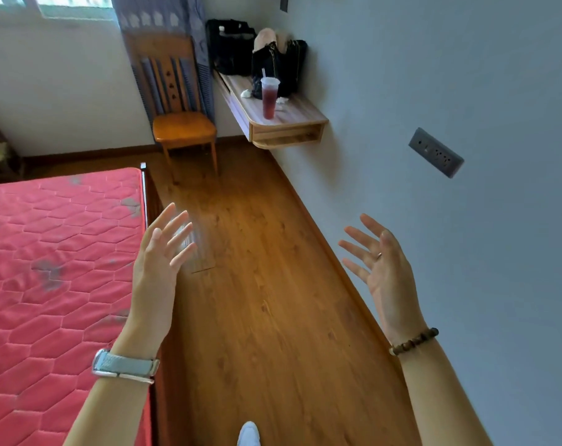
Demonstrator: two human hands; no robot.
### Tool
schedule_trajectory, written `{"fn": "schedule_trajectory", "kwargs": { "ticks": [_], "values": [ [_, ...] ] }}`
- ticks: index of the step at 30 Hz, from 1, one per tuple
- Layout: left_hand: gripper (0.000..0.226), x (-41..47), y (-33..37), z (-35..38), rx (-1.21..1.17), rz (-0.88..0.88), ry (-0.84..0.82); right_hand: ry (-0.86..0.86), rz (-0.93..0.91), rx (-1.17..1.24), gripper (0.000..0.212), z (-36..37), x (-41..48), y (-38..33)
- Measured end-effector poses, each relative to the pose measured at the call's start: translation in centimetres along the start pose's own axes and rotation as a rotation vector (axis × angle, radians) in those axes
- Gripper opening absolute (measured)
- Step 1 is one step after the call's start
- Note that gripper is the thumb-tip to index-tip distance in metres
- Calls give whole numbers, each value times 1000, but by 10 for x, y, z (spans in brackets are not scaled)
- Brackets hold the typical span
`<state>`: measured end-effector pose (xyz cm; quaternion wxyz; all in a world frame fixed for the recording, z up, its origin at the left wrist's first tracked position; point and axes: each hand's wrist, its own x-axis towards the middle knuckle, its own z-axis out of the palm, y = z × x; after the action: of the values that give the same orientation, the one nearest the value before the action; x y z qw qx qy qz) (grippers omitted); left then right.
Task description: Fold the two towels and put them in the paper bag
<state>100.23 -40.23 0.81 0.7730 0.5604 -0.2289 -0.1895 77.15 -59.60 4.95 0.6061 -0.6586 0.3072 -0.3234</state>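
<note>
No towel and no paper bag appear in the head view. My left hand is raised over the edge of the red mattress, fingers spread, holding nothing; a watch sits on that wrist. My right hand is raised near the grey wall, palm open, fingers apart, empty; a bead bracelet circles its wrist and a ring is on one finger.
A red quilted mattress fills the left. Wooden floor runs between bed and wall. A wooden chair stands at the far end. A wall shelf carries a red drink cup and black bags. A wall socket is on the right.
</note>
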Motion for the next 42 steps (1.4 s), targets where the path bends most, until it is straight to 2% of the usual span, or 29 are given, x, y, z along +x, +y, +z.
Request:
{"fn": "schedule_trajectory", "kwargs": {
  "ticks": [5, 9, 21, 23, 26, 27, 30, 36, 42],
  "values": [
    [54, 35, 4, -4, 18, 21, 25, -48, -14, 19, 91, 15, 52, 1],
    [77, 58, 13, -19, 30, 52, 89, -124, -18, 48, 94, 36, 97, -1],
    [90, 164, 18, -25, 113, 140, 294, -399, -36, 160, 99, 102, 280, 1],
    [85, 183, 19, -22, 108, 156, 337, -436, -43, 168, 98, 113, 313, -1],
    [61, 208, 17, -16, 87, 166, 432, -501, -44, 172, 98, 127, 358, -6],
    [59, 215, 15, -14, 82, 175, 458, -526, -45, 170, 98, 131, 372, -8],
    [78, 232, 9, -8, 94, 189, 503, -581, -55, 169, 100, 145, 410, -11],
    [86, 274, -2, -12, 136, 187, 595, -624, -52, 191, 101, 176, 472, -9],
    [60, 333, -11, -40, 132, 198, 668, -614, -56, 209, 91, 215, 532, -11]
  ]
}}
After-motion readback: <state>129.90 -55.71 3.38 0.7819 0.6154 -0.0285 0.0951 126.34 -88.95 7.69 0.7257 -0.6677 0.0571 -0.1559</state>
